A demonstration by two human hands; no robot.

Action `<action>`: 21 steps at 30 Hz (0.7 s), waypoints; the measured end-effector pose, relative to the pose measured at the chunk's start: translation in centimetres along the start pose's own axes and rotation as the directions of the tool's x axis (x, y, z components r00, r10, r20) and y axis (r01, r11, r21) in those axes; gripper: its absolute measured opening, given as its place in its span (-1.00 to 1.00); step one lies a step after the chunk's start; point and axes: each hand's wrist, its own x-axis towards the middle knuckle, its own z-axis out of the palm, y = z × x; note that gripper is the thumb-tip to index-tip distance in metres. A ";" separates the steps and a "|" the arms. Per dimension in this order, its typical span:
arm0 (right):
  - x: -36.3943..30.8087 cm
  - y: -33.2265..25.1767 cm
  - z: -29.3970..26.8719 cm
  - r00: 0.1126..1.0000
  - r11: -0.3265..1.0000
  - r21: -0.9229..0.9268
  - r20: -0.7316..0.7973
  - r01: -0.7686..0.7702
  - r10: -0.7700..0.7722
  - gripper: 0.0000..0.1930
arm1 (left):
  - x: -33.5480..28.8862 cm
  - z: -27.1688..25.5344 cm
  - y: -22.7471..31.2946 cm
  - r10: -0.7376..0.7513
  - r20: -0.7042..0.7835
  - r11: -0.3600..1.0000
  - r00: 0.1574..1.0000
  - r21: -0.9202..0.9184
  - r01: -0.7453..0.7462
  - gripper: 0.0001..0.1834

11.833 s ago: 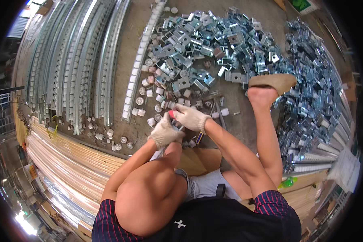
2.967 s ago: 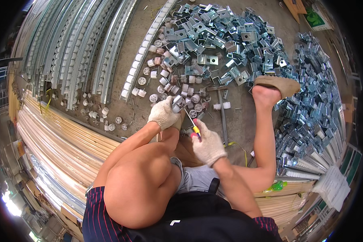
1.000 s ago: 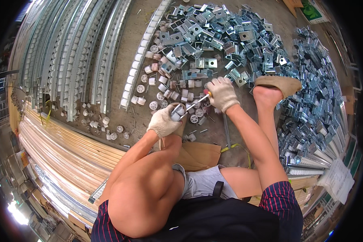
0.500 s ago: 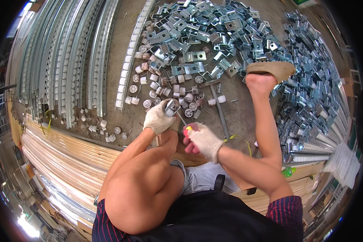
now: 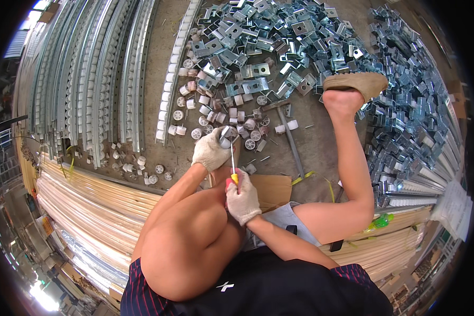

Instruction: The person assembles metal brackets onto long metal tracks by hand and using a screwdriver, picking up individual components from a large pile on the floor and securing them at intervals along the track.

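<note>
Two gloved hands are seen low over the concrete floor (image 5: pixel 310 158). A small metal bracket (image 5: pixel 226 135) is pinched in the left hand (image 5: pixel 211 151), its grip pressed together around the part, just beside scattered white rollers (image 5: pixel 205 113). A screwdriver (image 5: pixel 233 163) with red-yellow handle is clenched in the right hand (image 5: pixel 242 197), shaft angled up, tip touching the bracket. Galvanized brackets (image 5: pixel 279 47) are heaped toward the floor's far edge; slotted rails (image 5: pixel 89 73) are laid along its left edge.

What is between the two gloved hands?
In the head view, a screwdriver's thin metal shaft runs between them, from the right hand to the small metal part in the left hand.
</note>
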 end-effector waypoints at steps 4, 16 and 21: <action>1.8 -2.6 -3.8 0.997 0.995 -0.102 0.068 -0.021 0.028 -0.69 | -0.2 0.1 -0.3 0.036 -0.028 0.999 0.999 -0.002 -0.036 -0.36; 9.8 -18.7 -9.7 0.764 0.309 -0.815 0.572 0.490 0.299 -0.63 | -0.4 0.0 0.8 -0.006 0.016 1.000 1.000 0.002 0.006 -0.37; 9.2 -21.2 -7.1 0.730 0.139 -0.806 0.582 0.575 0.358 -0.62 | 0.1 0.2 0.2 -0.006 0.024 1.000 1.000 -0.011 0.006 -0.38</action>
